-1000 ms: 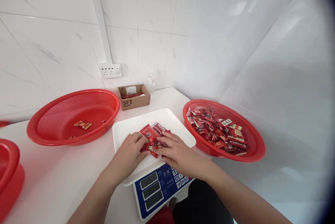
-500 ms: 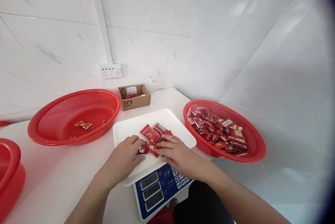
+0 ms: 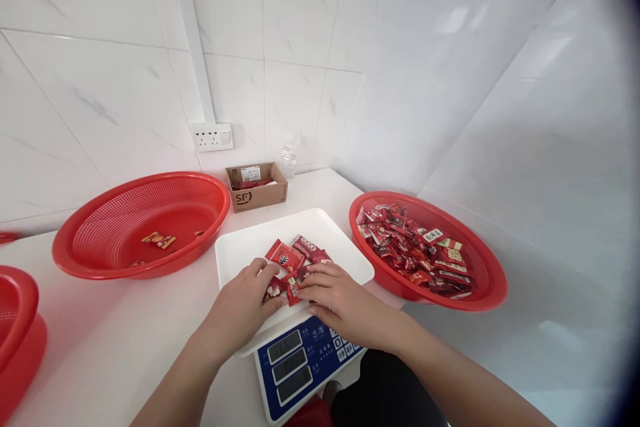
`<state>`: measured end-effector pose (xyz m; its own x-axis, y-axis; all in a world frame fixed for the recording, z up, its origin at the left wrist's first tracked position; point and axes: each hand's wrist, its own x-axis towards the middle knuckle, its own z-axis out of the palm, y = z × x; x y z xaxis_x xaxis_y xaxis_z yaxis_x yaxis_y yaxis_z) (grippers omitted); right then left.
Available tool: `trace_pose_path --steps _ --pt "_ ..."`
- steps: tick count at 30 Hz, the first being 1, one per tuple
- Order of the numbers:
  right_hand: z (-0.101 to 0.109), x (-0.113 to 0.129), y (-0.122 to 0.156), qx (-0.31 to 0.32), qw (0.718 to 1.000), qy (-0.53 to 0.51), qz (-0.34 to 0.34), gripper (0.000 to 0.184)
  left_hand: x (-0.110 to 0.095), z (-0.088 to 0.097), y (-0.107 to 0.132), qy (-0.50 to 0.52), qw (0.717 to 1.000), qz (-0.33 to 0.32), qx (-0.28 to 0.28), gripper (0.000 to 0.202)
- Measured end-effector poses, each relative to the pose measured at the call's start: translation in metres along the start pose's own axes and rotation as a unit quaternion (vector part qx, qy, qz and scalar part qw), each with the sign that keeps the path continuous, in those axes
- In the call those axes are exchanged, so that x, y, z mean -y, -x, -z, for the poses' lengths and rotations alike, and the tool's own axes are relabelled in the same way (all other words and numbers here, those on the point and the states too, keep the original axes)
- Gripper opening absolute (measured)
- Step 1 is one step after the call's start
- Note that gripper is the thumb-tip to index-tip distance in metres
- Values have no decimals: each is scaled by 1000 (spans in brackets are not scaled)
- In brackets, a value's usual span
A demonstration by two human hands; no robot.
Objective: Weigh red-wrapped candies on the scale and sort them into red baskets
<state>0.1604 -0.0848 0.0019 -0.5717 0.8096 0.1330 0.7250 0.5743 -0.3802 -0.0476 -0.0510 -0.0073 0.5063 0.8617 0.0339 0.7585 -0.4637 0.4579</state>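
Note:
Several small red wrapped snack packets (image 3: 286, 256) lie bunched on the white tray (image 3: 320, 224) of a digital scale (image 3: 293, 367). My left hand (image 3: 246, 304) curls round the pile's left side, thumb and fingertips closed about a dark red packet (image 3: 273, 290). From the right, my right hand (image 3: 336, 295) bends over the packets, its fingers resting on them and its thumb lower down. Part of the pile is hidden under the right fingers. The scale's display digits are too dim to read.
At the right, a red basket (image 3: 493, 280) holds many similar packets. A red basket (image 3: 90, 234) with a few packets stands left, another red basket (image 3: 25, 294) at the left edge. Behind the scale are a cardboard box (image 3: 260, 197) and a clear bottle (image 3: 289, 159); tiled wall beyond.
My left hand has shifted slightly right, towards my right hand. Packets between the hands have turned and bunched a little closer. The baskets have not moved.

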Motion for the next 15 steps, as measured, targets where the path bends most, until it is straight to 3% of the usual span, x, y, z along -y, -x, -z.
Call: trace_pose_path --steps 4,7,10,15 --pt "9 -8 2 -42 999 -4 -21 28 -1 0 0 8 1000 3 -1 24" --pt "17 -21 7 -59 993 -3 -102 33 -4 3 1 35 999 9 1 26" --pt "20 -30 10 -35 986 -11 -160 37 -5 5 3 67 998 15 4 29" --pt "12 -28 7 -18 989 -49 -141 40 -3 3 3 103 994 12 18 28"
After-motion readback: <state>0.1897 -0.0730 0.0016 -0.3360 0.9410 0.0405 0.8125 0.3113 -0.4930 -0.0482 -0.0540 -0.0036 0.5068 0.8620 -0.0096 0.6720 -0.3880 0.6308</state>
